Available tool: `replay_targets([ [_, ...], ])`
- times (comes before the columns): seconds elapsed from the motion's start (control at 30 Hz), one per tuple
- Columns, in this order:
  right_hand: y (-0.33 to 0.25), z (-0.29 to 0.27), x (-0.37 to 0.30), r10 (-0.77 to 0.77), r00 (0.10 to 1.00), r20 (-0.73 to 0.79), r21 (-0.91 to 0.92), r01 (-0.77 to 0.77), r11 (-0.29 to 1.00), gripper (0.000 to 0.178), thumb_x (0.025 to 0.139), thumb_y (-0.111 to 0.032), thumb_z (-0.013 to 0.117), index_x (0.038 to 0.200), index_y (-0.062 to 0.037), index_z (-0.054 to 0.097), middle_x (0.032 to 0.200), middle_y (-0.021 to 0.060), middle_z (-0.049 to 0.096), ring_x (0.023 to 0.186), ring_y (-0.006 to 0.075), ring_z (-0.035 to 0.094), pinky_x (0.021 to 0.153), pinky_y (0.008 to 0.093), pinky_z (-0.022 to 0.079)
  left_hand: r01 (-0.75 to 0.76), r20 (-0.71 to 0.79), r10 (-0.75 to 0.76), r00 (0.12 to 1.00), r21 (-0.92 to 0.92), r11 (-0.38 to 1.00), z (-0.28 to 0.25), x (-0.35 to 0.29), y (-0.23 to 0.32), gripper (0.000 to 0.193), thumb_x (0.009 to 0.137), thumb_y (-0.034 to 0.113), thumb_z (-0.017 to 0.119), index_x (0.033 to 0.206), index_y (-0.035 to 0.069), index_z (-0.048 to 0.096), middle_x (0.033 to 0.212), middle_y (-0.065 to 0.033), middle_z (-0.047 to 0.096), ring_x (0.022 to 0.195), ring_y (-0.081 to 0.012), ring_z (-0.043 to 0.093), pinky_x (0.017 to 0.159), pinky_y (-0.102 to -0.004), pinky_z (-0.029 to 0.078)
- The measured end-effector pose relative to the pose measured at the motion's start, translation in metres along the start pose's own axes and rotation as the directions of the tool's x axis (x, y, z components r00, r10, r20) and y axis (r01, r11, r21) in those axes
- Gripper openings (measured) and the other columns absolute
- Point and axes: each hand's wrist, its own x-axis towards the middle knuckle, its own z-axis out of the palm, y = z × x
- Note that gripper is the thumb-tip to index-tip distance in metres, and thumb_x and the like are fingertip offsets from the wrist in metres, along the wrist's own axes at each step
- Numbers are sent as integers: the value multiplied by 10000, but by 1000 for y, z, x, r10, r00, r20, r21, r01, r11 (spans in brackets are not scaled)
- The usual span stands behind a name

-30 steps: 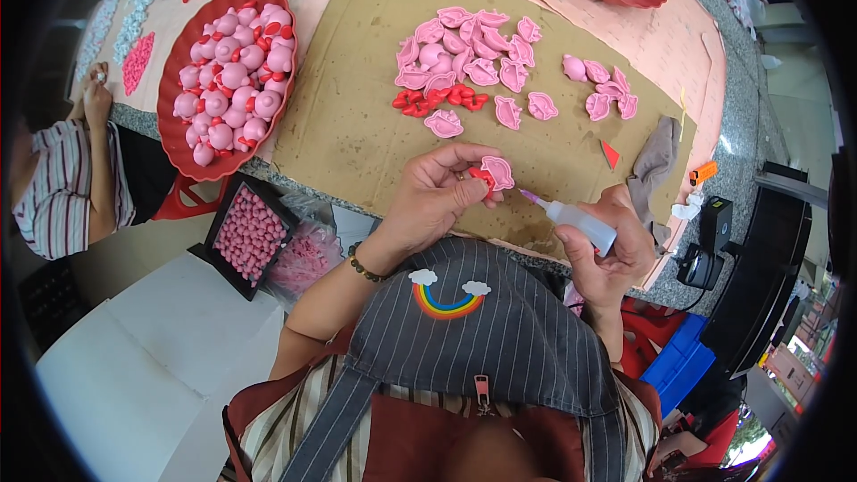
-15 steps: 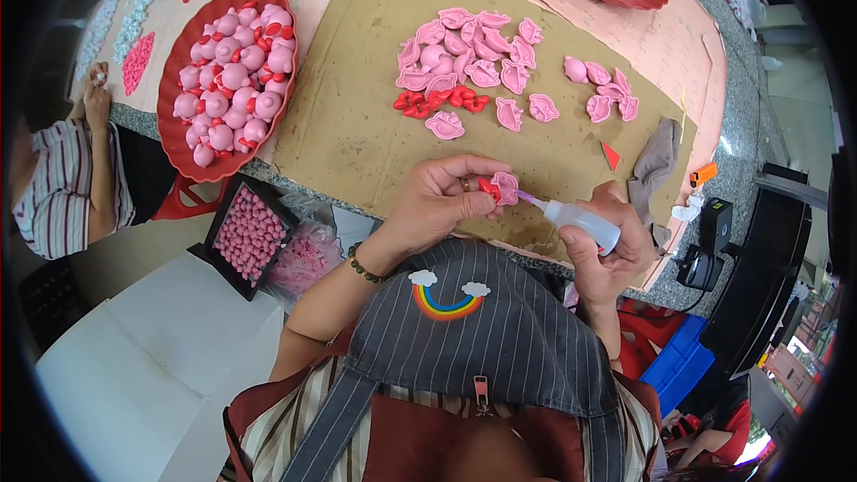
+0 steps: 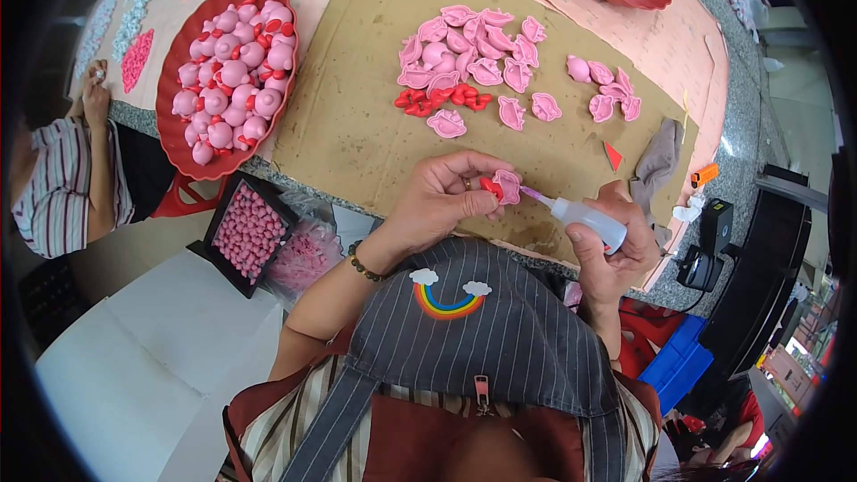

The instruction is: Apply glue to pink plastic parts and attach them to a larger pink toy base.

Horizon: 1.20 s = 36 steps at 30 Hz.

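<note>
Between thumb and fingers, my left hand (image 3: 444, 194) pinches a small pink hollow plastic piece (image 3: 508, 187) with a red part (image 3: 491, 187) beside it. My right hand (image 3: 618, 245) is wrapped round a white squeeze bottle (image 3: 590, 221), tilted so that its thin purplish nozzle (image 3: 536, 195) points at the pink piece. The tip sits close to the piece's right edge; I cannot tell whether it touches. Beyond my hands, several pink half-shells (image 3: 485, 71) lie heaped on the brown cardboard (image 3: 357, 80), next to a row of red bow-shaped pieces (image 3: 437, 101).
A red scalloped tray (image 3: 166, 98) at left holds pink balls with red parts. Further right lie more pink pieces (image 3: 603, 107), a grey cloth (image 3: 658, 161) and an orange lighter (image 3: 704, 175). Another person (image 3: 67, 178) works at far left. A framed tray of pink pieces (image 3: 250, 230) stands below the table.
The bottle in my right hand has moved slightly right and its nozzle tip has drawn back a little from the pink piece. My left hand has barely shifted.
</note>
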Motion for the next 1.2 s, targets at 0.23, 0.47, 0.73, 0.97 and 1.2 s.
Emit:
replay_targets([
  [0.23, -6, -7, -5, -7, 998, 70, -41, 10, 999, 250, 679, -128, 743, 794, 27, 584, 668, 41, 475, 642, 131, 398, 561, 253, 280, -62, 5, 62, 998, -92, 994, -2, 1, -5, 339, 859, 77, 609, 1164, -30, 509, 1131, -149, 587, 945, -149, 598, 753, -261, 512],
  [0.47, 0, -4, -5, -58, 993, 107, -38, 63, 997, 263, 654, -105, 769, 771, 48, 589, 604, 69, 484, 564, 161, 404, 509, 271, 296, -64, 2, 65, 998, -78, 995, -2, 2, -6, 339, 859, 83, 611, 1162, -29, 508, 1102, -136, 594, 897, -135, 595, 739, -255, 506],
  [0.73, -1, -4, -7, 3, 993, 116, -34, 1, 999, 232, 690, -113, 734, 798, 33, 590, 637, 40, 500, 637, 134, 391, 562, 262, 276, -50, 1, 51, 999, -82, 995, -1, 2, -4, 368, 840, 89, 637, 1160, -38, 507, 1063, -130, 609, 839, -131, 601, 734, -261, 504],
  [0.97, -3, -6, -6, 7, 997, 77, -50, -3, 999, 249, 682, -138, 745, 780, 24, 583, 640, 38, 482, 636, 132, 392, 556, 255, 271, -11, -33, 10, 999, -26, 1000, 0, 1, -2, 414, 800, 60, 667, 1163, -52, 503, 1063, -139, 615, 828, -138, 618, 743, -260, 517],
  [1.2, -5, -3, -5, -27, 997, 69, -20, 28, 999, 248, 687, -144, 744, 776, 24, 585, 637, 33, 472, 623, 129, 385, 552, 255, 267, 18, -62, -20, 998, -28, 999, 2, -1, -1, 431, 774, 19, 678, 1162, -54, 505, 1070, -146, 619, 822, -151, 639, 743, -261, 535],
])
